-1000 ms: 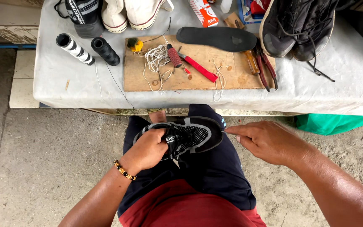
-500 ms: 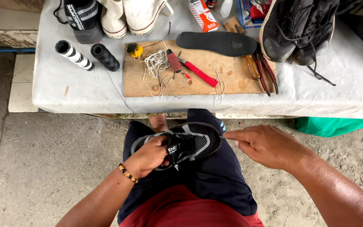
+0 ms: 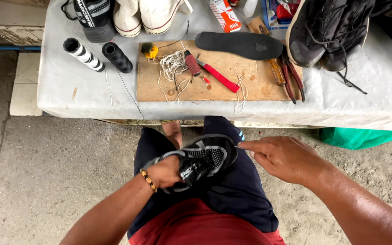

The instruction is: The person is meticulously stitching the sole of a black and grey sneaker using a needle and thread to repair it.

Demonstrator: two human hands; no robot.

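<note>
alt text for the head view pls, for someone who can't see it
A seated person's left hand grips a black mesh shoe on their lap while the right hand pinches at its toe. Ahead, a grey-covered table holds a board, thread spools, an insole, pliers and shoes.
</note>
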